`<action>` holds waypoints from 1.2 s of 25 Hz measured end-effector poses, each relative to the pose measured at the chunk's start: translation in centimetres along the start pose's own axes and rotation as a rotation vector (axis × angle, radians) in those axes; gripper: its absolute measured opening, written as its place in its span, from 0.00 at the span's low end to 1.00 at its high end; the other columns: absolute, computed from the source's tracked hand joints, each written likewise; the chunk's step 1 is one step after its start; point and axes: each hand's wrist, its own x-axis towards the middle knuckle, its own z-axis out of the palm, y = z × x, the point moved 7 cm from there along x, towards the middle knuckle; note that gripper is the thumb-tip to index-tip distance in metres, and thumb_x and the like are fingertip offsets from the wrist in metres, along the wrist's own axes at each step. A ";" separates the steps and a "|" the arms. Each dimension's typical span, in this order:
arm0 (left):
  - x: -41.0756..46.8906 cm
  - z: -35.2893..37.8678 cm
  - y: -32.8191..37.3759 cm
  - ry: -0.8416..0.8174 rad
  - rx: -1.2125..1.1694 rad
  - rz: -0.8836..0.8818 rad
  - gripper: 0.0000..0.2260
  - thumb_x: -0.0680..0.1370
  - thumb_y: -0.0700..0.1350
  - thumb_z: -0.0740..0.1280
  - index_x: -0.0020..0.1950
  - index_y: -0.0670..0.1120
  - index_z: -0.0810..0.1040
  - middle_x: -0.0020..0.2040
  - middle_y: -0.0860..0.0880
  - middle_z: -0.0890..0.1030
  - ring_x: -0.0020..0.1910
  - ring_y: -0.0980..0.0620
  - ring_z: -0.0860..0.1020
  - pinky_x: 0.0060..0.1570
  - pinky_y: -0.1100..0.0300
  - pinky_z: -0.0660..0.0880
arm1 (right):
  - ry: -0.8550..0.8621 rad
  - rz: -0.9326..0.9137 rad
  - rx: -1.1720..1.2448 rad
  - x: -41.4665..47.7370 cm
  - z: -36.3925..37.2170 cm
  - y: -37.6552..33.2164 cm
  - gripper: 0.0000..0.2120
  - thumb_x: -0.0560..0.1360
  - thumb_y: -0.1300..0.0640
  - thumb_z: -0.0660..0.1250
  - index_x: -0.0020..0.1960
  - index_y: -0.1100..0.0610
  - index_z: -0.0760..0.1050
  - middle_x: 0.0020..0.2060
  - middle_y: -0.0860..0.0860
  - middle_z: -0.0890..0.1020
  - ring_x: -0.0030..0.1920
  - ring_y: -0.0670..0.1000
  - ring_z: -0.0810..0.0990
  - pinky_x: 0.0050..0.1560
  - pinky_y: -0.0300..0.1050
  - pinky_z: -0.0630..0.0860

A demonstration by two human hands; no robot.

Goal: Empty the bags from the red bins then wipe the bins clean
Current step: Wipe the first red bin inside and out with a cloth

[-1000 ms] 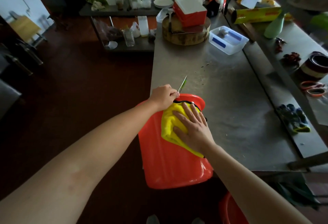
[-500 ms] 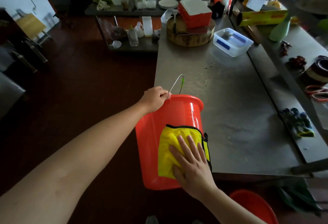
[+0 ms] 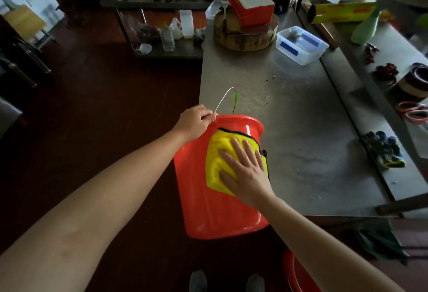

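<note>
A red bin [image 3: 196,199] leans tilted against the near-left corner of the steel table [image 3: 301,134], its rim on the tabletop and its base toward me. My left hand [image 3: 196,122] grips the rim where the wire handle [image 3: 225,97] joins. My right hand [image 3: 245,171] lies flat, fingers spread, pressing a yellow cloth [image 3: 217,159] with black edging against the bin's outer wall. The inside of the bin is hidden. A second red bin [image 3: 297,275] shows partly on the floor at the bottom right.
On the table's far end sit a round wooden block [image 3: 243,34] with a red-and-white box [image 3: 251,4] and a clear plastic tub [image 3: 301,45]. Gloves [image 3: 384,150] lie on the right ledge. A cluttered shelf [image 3: 162,27] stands behind; dark floor lies to the left.
My right hand slid the yellow cloth down the bin's wall toward its base, then back up toward the rim. My left hand kept its grip on the rim.
</note>
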 end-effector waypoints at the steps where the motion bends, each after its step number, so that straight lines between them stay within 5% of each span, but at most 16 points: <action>1: -0.1 -0.1 -0.1 0.003 -0.002 -0.005 0.12 0.82 0.51 0.66 0.59 0.49 0.84 0.47 0.53 0.79 0.50 0.52 0.78 0.53 0.56 0.73 | -0.001 0.021 0.018 1.4 -0.2 0.4 0.29 0.79 0.32 0.53 0.79 0.35 0.57 0.82 0.42 0.47 0.82 0.52 0.39 0.78 0.67 0.49; 8: -2.0 -1.7 -2.6 0.074 -0.101 -0.062 0.10 0.82 0.48 0.67 0.58 0.46 0.85 0.52 0.52 0.83 0.54 0.54 0.80 0.57 0.59 0.74 | -0.031 0.015 0.014 5.0 -0.4 -0.7 0.27 0.80 0.31 0.47 0.79 0.33 0.56 0.82 0.42 0.49 0.82 0.52 0.40 0.79 0.64 0.45; 17: -4.7 -3.2 -5.7 0.119 -0.190 -0.157 0.11 0.83 0.48 0.64 0.59 0.50 0.84 0.54 0.52 0.82 0.56 0.53 0.80 0.62 0.52 0.75 | 0.025 -0.023 0.067 -3.6 1.0 -2.0 0.24 0.83 0.35 0.51 0.78 0.34 0.59 0.82 0.42 0.49 0.82 0.53 0.42 0.77 0.68 0.53; 22: -7.4 -4.3 -6.5 0.260 -0.119 -0.196 0.13 0.83 0.50 0.64 0.66 0.49 0.78 0.58 0.52 0.77 0.57 0.52 0.77 0.57 0.57 0.73 | 0.036 -0.065 0.053 -7.7 1.8 -3.1 0.23 0.84 0.37 0.53 0.78 0.35 0.59 0.82 0.44 0.50 0.82 0.56 0.43 0.77 0.68 0.54; 25: -8.5 -4.8 -4.5 0.440 0.238 0.009 0.15 0.81 0.46 0.66 0.68 0.47 0.74 0.63 0.45 0.74 0.61 0.45 0.73 0.62 0.48 0.72 | 0.038 -0.064 0.049 -8.1 1.8 -3.3 0.23 0.84 0.37 0.53 0.78 0.35 0.59 0.82 0.43 0.50 0.82 0.55 0.43 0.77 0.68 0.54; 30: -7.6 -1.2 1.0 0.266 0.609 0.460 0.18 0.79 0.45 0.67 0.69 0.46 0.77 0.69 0.45 0.74 0.69 0.43 0.70 0.70 0.46 0.67 | 0.049 -0.037 0.087 -8.4 1.6 -2.2 0.24 0.84 0.37 0.53 0.79 0.36 0.59 0.82 0.43 0.50 0.82 0.55 0.44 0.75 0.69 0.57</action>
